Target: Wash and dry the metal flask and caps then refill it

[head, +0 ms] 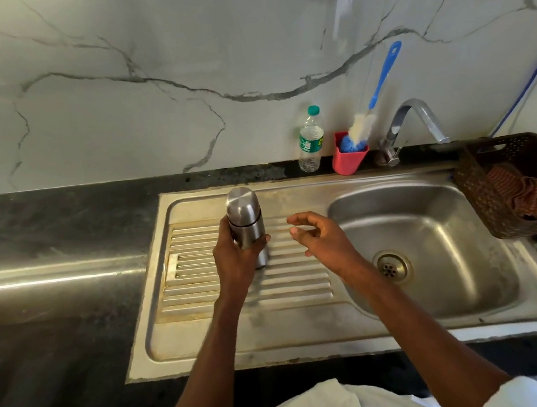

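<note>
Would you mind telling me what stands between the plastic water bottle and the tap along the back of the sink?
In the head view, a red holder with a blue-handled bottle brush stands between the water bottle and the tap.

Brown basket (488,207) holding cloth (517,192); red holder (349,159).

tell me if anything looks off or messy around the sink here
Nothing is spilled or broken. The drainboard shows rusty-brown staining along its ridges. The cloth lies crumpled in the brown basket. The capped metal flask is upright in the left hand.
</note>
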Tool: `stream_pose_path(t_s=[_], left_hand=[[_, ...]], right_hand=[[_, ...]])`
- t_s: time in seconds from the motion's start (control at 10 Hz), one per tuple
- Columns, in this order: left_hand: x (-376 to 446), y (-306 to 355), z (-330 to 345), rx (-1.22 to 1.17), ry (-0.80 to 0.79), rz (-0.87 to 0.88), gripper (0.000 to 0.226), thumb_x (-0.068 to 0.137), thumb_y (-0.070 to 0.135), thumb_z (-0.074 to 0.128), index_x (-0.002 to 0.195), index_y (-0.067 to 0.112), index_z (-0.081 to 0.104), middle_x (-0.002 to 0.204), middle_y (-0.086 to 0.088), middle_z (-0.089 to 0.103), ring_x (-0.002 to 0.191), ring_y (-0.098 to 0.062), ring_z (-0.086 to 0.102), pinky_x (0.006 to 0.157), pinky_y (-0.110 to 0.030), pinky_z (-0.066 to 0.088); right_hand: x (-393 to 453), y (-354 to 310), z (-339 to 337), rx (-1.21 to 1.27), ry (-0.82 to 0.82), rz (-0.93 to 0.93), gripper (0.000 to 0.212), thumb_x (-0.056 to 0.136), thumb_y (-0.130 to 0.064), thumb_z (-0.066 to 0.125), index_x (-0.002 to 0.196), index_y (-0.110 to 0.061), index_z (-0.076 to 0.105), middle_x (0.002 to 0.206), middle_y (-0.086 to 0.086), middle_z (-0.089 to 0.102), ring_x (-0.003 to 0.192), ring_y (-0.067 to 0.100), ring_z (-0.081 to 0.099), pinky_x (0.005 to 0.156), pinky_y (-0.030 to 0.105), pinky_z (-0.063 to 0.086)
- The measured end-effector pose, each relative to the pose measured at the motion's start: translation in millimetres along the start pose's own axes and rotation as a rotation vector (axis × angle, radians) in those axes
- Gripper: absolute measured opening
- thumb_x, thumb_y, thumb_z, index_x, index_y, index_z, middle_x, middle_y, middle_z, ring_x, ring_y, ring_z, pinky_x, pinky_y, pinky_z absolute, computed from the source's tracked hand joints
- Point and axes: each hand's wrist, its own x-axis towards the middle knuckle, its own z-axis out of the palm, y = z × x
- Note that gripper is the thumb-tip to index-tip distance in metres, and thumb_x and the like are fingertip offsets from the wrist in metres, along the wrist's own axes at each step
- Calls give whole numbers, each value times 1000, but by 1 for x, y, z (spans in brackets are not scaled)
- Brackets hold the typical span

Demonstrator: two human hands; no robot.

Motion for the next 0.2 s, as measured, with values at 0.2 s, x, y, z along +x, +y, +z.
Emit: stream_pose_path(t_s=[0.2], left_hand=[[-2, -7, 0, -10, -39, 15, 82, 78, 33, 93, 147, 26, 48, 127, 12, 65, 115, -17, 66, 87, -22, 52]], right_hand=[[1, 16, 2, -39, 141, 20, 20, 98, -22, 67, 118, -23, 69, 115, -8, 72, 99, 7, 68, 84, 25, 55]])
